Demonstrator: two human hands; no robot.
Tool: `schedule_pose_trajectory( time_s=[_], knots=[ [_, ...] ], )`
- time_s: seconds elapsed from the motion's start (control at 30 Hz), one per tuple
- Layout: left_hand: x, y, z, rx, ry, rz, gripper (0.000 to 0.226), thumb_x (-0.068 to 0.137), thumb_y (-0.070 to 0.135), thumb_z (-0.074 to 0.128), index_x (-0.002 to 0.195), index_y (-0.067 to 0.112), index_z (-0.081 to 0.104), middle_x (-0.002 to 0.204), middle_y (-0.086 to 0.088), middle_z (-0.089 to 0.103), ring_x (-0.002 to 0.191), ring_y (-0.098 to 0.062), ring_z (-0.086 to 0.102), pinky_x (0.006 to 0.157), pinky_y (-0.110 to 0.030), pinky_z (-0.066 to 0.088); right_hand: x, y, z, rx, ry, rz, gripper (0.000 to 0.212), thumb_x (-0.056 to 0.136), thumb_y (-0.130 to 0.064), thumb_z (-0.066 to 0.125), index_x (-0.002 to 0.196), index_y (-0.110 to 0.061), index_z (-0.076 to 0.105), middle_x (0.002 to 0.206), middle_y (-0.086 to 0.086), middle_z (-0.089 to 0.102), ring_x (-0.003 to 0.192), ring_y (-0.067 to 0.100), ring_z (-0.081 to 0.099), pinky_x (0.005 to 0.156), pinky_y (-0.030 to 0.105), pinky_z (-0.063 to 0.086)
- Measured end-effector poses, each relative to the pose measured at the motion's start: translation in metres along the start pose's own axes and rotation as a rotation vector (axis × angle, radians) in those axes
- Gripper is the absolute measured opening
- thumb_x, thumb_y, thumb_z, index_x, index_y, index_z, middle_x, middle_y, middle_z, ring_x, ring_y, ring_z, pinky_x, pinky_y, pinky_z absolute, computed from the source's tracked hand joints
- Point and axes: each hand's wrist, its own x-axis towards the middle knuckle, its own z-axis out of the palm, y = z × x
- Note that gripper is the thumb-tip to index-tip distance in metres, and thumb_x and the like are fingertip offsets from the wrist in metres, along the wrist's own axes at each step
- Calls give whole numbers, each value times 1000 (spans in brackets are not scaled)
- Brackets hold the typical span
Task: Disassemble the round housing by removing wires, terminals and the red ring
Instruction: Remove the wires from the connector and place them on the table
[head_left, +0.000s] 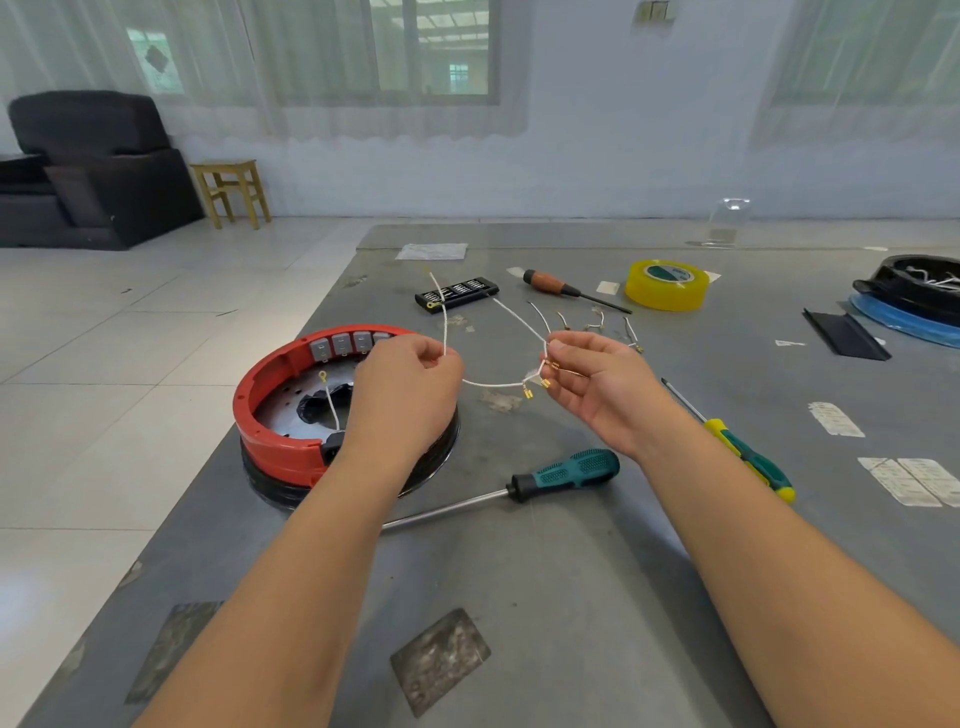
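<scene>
The round housing (291, 415) sits at the table's left edge, with a red ring (260, 395) on a black base and grey terminal blocks (340, 344) along its far inner wall. One white wire with a ring lug (330, 395) still stands inside it. My left hand (405, 384) hovers over the housing's right side, pinching a white wire (491, 384). That wire sags across to my right hand (597, 384), which pinches its other end near several brass terminals (540, 382).
On the grey table (519, 571) lie a teal-handled screwdriver (566, 473), a green-yellow screwdriver (748, 452), a wooden-handled screwdriver (561, 288), a black bit case (457, 293), yellow tape (666, 285) and loose wire pieces (597, 322). A black and blue part (909, 296) is far right.
</scene>
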Motion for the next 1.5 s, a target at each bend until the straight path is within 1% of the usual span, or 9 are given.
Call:
schedule_pose_trajectory(
  time_s=[0.13,0.27,0.37,0.6,0.77,0.93,1.13,1.37,1.5],
  knots=[
    [-1,1,-3,125,14,40,21,94,20,58,97,26,78,71,18,64,69,2,57,56,-8,36,-2,-3,-2,-239,-63,7,14,94,-7,71,107,-4,71,91,13,75,80,23,74,69,30,61],
    [-4,-4,0,267,-14,92,29,99,19,53,116,20,77,97,0,76,96,-25,61,83,-33,45,-6,-4,-3,-432,-112,4,19,92,-10,74,107,1,71,87,12,76,75,19,73,68,29,62],
    [-5,-7,-1,416,-28,142,32,104,25,50,127,24,72,109,-2,77,111,-35,54,96,-44,46,-6,-5,-6,-575,-118,-1,17,92,-13,75,105,-1,73,89,14,77,75,19,74,64,26,61],
    [-11,-22,-7,642,-77,310,40,105,47,41,130,27,65,127,-1,66,116,-28,61,95,-47,51,5,0,-26,-335,73,-94,12,94,-11,72,105,-6,72,89,11,78,75,18,73,65,24,59],
    [-19,-39,-8,829,-36,403,38,104,46,42,131,27,62,119,2,70,107,-26,66,81,-41,50,18,5,-38,-250,229,-116,13,94,-12,72,107,-8,72,92,11,78,79,19,73,66,24,58],
    [-24,-45,0,898,25,482,28,98,35,53,115,19,69,88,-1,73,83,-28,68,65,-39,46,35,4,-41,-213,343,-175,10,94,-13,73,103,-11,72,88,7,79,77,16,75,66,24,59],
    [-24,-54,2,868,93,530,28,96,30,52,114,17,71,79,-2,72,76,-29,67,63,-40,47,74,-5,-31,-253,388,-159,3,96,-8,69,94,-10,68,75,5,75,67,15,72,61,22,60],
    [-22,-64,9,844,224,611,30,95,29,50,111,16,71,71,-3,67,69,-29,62,61,-40,41,135,-18,-30,-347,541,-86,8,96,-5,68,101,-10,65,93,14,72,82,25,73,67,29,61],
    [-20,-69,11,816,244,643,33,95,29,52,117,15,72,72,-2,67,68,-28,62,61,-40,41,161,-22,-37,-617,616,-76,16,94,-6,70,81,-14,65,81,11,71,65,19,69,71,31,61]
  ],
)
